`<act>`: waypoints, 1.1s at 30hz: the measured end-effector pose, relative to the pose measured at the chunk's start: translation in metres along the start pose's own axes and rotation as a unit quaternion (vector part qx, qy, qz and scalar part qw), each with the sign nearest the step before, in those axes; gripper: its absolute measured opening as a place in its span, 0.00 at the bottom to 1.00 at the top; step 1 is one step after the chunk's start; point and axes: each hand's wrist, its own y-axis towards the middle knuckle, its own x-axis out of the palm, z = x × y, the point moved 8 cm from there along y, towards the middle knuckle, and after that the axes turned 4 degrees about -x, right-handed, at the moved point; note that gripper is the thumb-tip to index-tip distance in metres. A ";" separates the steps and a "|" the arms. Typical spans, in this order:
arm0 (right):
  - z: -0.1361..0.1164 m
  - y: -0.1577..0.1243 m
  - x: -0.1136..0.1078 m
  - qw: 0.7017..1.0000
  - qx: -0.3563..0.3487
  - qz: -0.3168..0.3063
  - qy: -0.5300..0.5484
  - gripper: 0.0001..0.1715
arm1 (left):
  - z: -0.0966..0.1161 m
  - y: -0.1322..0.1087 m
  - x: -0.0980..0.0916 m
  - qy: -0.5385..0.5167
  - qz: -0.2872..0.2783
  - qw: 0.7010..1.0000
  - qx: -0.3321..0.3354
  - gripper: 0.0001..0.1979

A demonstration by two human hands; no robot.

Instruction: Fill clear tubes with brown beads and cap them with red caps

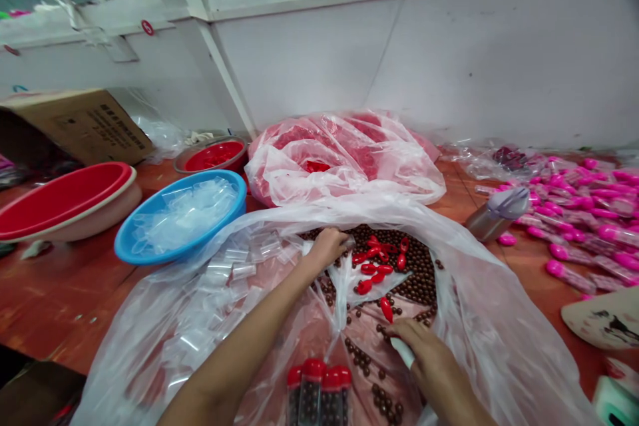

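My left hand (327,246) reaches forward into a big clear plastic bag (479,299), fingers closed on a small clear tube at the edge of a heap of small brown balls (419,273). Several red caps (374,263) lie on that heap. My right hand (424,349) is nearer to me, fingers curled round a clear tube (402,351) whose end pokes out toward loose brown balls. Filled tubes with red caps (314,389) stand at the bottom edge. Empty clear tubes (239,266) lie in the bag on the left.
A blue basin (150,246) holding clear plastic pieces and a red basin (64,200) sit on the left, with a cardboard box (84,123) behind. A bag of red parts (344,160) lies ahead. Pink-capped tubes (584,213) cover the right side beside a grey bottle (496,213).
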 end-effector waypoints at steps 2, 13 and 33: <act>-0.001 -0.001 0.001 1.000 -0.002 0.012 0.014 0.29 | 0.008 0.009 0.011 -0.032 0.001 0.999 0.020 0.17; 0.005 -0.006 -0.012 0.993 0.011 0.103 0.056 0.15 | 0.030 0.024 0.038 -0.201 0.045 0.978 0.036 0.25; 0.000 -0.005 -0.005 0.759 0.166 0.165 0.607 0.24 | 0.048 -0.124 0.016 -0.536 0.070 0.839 -0.071 0.25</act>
